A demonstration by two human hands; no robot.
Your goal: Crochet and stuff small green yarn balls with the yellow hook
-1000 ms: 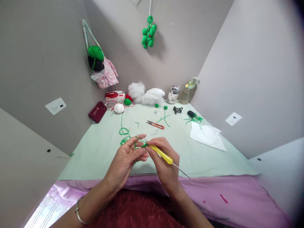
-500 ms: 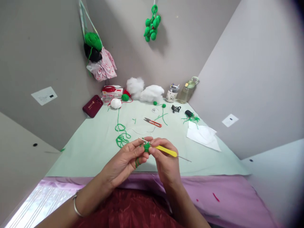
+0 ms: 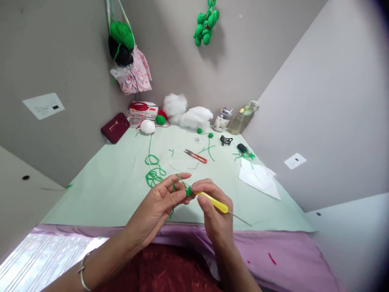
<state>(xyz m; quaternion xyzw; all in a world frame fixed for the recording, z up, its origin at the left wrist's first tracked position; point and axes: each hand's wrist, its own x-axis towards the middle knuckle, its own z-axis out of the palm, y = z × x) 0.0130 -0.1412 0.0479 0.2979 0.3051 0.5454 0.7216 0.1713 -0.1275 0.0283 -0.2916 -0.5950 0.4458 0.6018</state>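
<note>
Between thumb and fingers, my left hand (image 3: 164, 198) pinches a small green crochet piece (image 3: 189, 191). Green yarn runs over its raised index finger and hangs below the palm. My right hand (image 3: 217, 207) grips a crochet hook (image 3: 215, 202) by its yellow handle. The hook's thin metal tip meets the green piece, while a second metal shaft sticks out of the handle's other end. Loose loops of green yarn (image 3: 154, 177) lie on the table left of the hands. Just beyond them are orange-handled thread snips (image 3: 196, 156).
At the back stand white stuffing (image 3: 196, 117), a pen cup (image 3: 222, 121) and a water bottle (image 3: 241, 119). A dark red phone (image 3: 115, 127) leans at the left, near a white yarn ball (image 3: 148, 127). White paper (image 3: 258, 178) lies at the right. Green crocheted pieces (image 3: 206, 24) hang above.
My left index finger has lifted, stretching the yarn. My right hand has turned, so the hook's rear end points lower. The whole view has shifted slightly.
</note>
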